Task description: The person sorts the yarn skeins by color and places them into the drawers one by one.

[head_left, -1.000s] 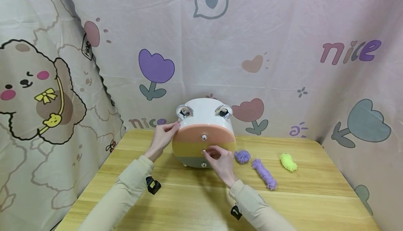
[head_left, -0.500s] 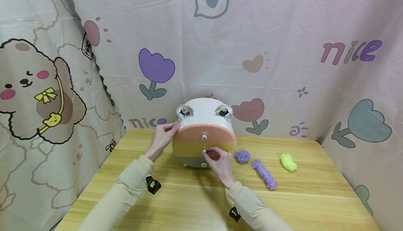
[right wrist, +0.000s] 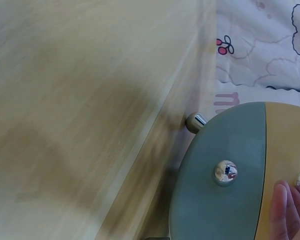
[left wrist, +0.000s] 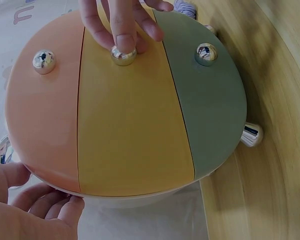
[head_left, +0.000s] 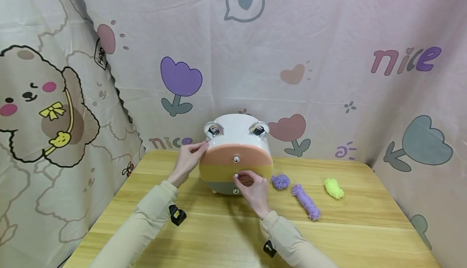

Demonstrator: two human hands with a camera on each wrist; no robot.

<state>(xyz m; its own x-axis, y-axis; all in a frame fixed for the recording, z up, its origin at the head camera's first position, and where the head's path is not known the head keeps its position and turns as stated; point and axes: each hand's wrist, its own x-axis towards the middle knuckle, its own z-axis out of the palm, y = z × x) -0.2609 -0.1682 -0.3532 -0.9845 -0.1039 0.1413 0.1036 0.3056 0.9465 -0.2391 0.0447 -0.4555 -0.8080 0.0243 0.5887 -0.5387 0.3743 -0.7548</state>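
While right hand (head_left: pixel 254 187) pinches silver middle knob (left wrist: pixel 123 58), left hand (head_left: pixel 187 161) holds edge of round peach-yellow-green cabinet (head_left: pixel 220 172).

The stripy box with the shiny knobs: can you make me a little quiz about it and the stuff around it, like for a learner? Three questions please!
1. Pick one: the right hand is pinching something shiny on which colour? A orange, B yellow, C green.

2. True or false: the left hand is lying flat on the table.

3. Count: how many bundles of yarn lie to the right of the box in the head view?

Key
1. B. It pinches the middle knob, on the yellow panel.
2. False. Its fingers touch the edge of the box.
3. Three: a round purple bundle, a long purple bundle and a yellow-green bundle.
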